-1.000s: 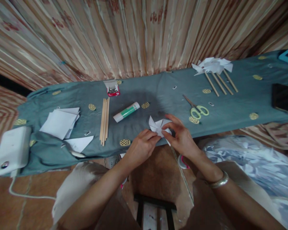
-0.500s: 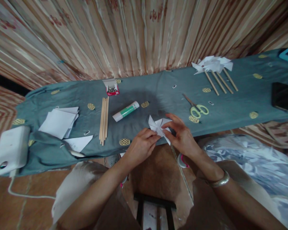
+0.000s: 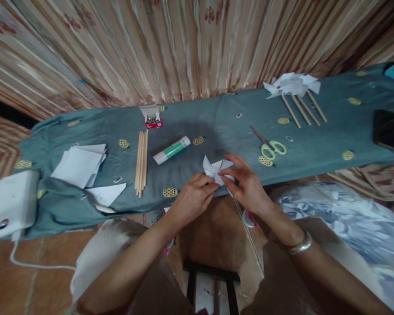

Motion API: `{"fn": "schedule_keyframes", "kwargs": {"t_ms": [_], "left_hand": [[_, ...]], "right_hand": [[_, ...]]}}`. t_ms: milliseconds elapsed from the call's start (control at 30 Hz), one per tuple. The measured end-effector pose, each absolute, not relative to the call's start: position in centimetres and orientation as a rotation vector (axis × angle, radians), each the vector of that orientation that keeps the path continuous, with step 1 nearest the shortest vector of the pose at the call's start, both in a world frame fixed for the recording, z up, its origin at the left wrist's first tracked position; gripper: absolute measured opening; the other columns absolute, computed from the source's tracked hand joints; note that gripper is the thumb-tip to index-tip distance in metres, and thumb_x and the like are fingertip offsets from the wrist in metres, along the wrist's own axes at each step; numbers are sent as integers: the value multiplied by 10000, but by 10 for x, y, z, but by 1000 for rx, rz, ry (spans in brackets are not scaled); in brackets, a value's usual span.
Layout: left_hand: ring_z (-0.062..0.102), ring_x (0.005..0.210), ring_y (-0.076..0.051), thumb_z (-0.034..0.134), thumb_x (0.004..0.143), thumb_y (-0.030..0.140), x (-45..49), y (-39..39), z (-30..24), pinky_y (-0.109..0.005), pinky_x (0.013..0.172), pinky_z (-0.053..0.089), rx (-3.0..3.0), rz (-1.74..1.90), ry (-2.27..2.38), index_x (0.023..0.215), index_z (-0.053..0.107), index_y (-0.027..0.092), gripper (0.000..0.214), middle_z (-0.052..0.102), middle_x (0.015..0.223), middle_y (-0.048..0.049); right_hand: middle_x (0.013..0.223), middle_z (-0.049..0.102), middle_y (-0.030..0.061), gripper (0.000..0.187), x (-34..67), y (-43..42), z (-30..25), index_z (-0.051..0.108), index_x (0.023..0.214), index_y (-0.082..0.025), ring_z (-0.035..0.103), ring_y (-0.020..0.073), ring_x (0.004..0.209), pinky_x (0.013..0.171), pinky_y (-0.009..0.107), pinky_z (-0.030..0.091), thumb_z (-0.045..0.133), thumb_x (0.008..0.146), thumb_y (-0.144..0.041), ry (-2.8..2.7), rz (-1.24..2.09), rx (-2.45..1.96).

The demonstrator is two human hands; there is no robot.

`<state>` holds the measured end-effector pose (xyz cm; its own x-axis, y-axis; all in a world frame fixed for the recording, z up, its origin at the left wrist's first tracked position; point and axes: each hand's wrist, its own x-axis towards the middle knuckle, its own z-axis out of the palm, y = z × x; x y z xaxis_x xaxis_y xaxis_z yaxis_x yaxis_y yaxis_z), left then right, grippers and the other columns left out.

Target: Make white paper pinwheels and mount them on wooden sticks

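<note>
Between my two hands, at the front edge of the cloth-covered table, is a white paper pinwheel (image 3: 210, 167) with folded, pointed blades. My left hand (image 3: 194, 195) pinches its near left side between thumb and fingers. From the right, my right hand (image 3: 246, 181) grips it, thumb and forefinger close to the centre. The fingers partly cover the middle of the paper. Beyond the hands lies a glue stick (image 3: 172, 150) with a green label. A pair of scissors (image 3: 268, 144) with light green handles rests to the right, blades pointing away.
To the left are wooden sticks (image 3: 141, 164), a red box of metal pins (image 3: 153, 120), stacked paper squares (image 3: 80, 164) and a white device (image 3: 15, 203) with a cable. Finished pinwheels on sticks (image 3: 293, 85) lie at back right, near a black phone-like object (image 3: 390, 130). A plastic bag (image 3: 341, 223) sits below right.
Both hands keep hold of the pinwheel, with only slight finger movement at its centre. The view has shifted a little; the objects on the table have stayed in place.
</note>
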<state>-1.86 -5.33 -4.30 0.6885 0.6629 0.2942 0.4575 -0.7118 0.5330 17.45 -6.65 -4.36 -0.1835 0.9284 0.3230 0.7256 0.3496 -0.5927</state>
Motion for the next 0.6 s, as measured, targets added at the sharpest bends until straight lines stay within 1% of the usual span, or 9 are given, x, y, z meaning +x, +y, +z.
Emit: {"fn": "schedule_keyframes", "kwargs": {"t_ms": [167, 333, 400, 500, 600], "left_hand": [[579, 960, -195, 523, 892, 117, -19, -53, -44, -357, 863, 533, 2476, 668, 870, 1037, 663, 148, 204, 641, 983, -69], [578, 946, -189, 508, 899, 122, -18, -53, -42, -359, 851, 536, 2465, 650, 883, 1033, 664, 163, 210, 642, 971, -65], [577, 944, -190, 513, 894, 118, -18, -54, -42, -357, 849, 535, 2464, 658, 881, 1032, 661, 158, 206, 642, 972, -68], [573, 958, -195, 516, 890, 120, -18, -54, -41, -353, 852, 533, 2482, 653, 888, 1026, 654, 152, 196, 640, 990, -71], [567, 947, -199, 521, 890, 130, -18, -56, -42, -353, 846, 530, 2523, 634, 906, 1033, 643, 152, 190, 638, 987, -68]], "right_hand": [[1370, 505, 110, 217, 175, -69, -45, 688, 962, -205, 406, 295, 1337, 1078, 526, 383, 487, 881, -200, -2002, 370, -1429], [1435, 448, 93, 255, 173, -73, -45, 684, 978, -210, 318, 313, 1394, 1077, 556, 365, 462, 869, -148, -2102, 299, -1430], [1444, 442, 95, 260, 171, -74, -45, 676, 970, -207, 297, 311, 1406, 1067, 553, 370, 451, 868, -126, -2138, 244, -1438], [1434, 460, 110, 248, 165, -76, -47, 660, 947, -205, 296, 307, 1407, 1035, 545, 392, 427, 893, -140, -2169, 157, -1455], [1427, 471, 130, 263, 159, -79, -52, 638, 978, -197, 289, 301, 1412, 1017, 540, 400, 388, 920, -141, -2171, 110, -1466]]}}
